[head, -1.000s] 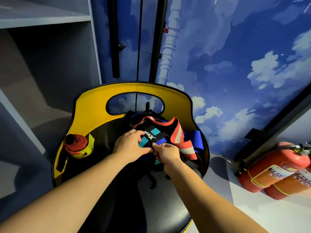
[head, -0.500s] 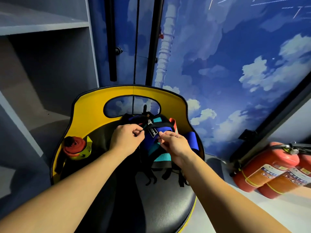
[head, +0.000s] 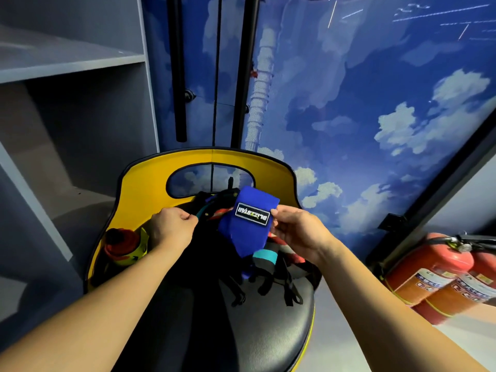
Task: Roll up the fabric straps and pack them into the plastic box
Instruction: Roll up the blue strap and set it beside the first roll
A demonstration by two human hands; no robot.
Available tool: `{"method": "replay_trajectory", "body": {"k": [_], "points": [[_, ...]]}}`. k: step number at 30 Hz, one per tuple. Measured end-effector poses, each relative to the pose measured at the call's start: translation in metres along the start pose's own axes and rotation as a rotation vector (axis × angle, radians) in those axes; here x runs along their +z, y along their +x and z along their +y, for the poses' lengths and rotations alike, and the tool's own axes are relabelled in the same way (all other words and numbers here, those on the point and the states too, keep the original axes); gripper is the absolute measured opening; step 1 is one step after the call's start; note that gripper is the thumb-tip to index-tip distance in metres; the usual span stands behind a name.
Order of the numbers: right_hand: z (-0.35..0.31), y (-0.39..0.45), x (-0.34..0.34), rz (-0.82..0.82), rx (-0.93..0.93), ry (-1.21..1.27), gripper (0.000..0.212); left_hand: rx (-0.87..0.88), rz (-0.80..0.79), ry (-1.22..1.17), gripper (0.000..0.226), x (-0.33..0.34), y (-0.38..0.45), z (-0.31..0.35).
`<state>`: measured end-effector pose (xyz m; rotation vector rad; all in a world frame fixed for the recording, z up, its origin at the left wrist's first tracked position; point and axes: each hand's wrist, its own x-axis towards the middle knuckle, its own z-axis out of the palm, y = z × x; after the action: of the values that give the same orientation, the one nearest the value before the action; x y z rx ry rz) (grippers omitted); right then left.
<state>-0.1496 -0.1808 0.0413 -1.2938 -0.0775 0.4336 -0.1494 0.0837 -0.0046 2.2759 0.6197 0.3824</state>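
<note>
**Blue strap pulled free of the pile**

Your right hand (head: 300, 232) now holds the blue strap (head: 247, 226) up above the pile of straps (head: 268, 267) on the chair seat (head: 268, 331). The fingers pinch its right edge, just beside the black label (head: 252, 217). Half a second ago both your hands were low in the tangle, on a black band; now the blue strap is lifted and its lower end hangs down into the pile.

Your left hand (head: 171, 228) is at the left of the pile, and its fingers pinch a thin teal and black strap (head: 205, 210). It does not touch the blue one.

One strap is already rolled: the red and yellow roll (head: 124, 247) lies at the left side of the seat, against the yellow backrest (head: 145, 189), well apart from the pile.

I judge that you have chosen the next strap to roll, but the rolling has not begun. The hanging end may still be caught among the black loops below, so free it before you start to wind. The plastic box is not in view, so I cannot tell where the rolls will go. Two red fire extinguishers (head: 440, 275) stand on the floor at the right.
</note>
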Motion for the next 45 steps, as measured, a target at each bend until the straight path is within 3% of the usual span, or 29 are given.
{"method": "replay_trajectory", "body": {"k": [5,11,13,17,21,26,30,34,37,41,45], "points": [[-0.012,-0.001,0.000,0.047,-0.068,-0.010,0.017,0.006,-0.101,-0.092,0.015,0.000,-0.013,-0.007],[-0.020,-0.007,0.021,0.038,-0.076,0.008,0.023,0.123,-0.239,-0.421,0.021,-0.018,-0.035,0.035],[-0.024,-0.009,0.027,0.016,-0.087,0.048,0.025,0.138,-0.264,-0.480,0.013,-0.025,-0.039,0.047],[-0.033,-0.014,0.035,-0.002,-0.073,0.136,0.024,0.087,-0.295,-0.479,0.026,-0.038,-0.041,0.054],[-0.037,-0.018,0.039,0.039,-0.073,0.105,0.020,0.023,-0.423,-0.518,0.017,-0.048,-0.040,0.051],[-0.028,-0.017,0.040,0.379,-0.137,-0.053,0.021,-0.028,-0.449,-0.575,0.012,-0.049,-0.042,0.047],[-0.014,-0.020,0.037,0.457,-0.113,-0.240,0.027,-0.087,-0.423,-0.703,0.015,-0.051,-0.045,0.054],[-0.002,-0.038,0.045,0.324,-0.079,-0.309,0.031,-0.115,-0.390,-0.783,0.003,-0.054,-0.045,0.061],[0.008,-0.053,0.055,0.271,-0.176,-0.402,0.023,-0.150,-0.371,-0.831,0.008,-0.053,-0.045,0.059],[0.020,-0.054,0.057,0.294,-0.365,-0.796,0.048,-0.183,-0.353,-0.827,0.012,-0.047,-0.046,0.055],[0.022,-0.047,0.055,0.267,-0.597,-1.117,0.053,-0.203,-0.347,-0.814,0.016,-0.041,-0.046,0.050]]}}
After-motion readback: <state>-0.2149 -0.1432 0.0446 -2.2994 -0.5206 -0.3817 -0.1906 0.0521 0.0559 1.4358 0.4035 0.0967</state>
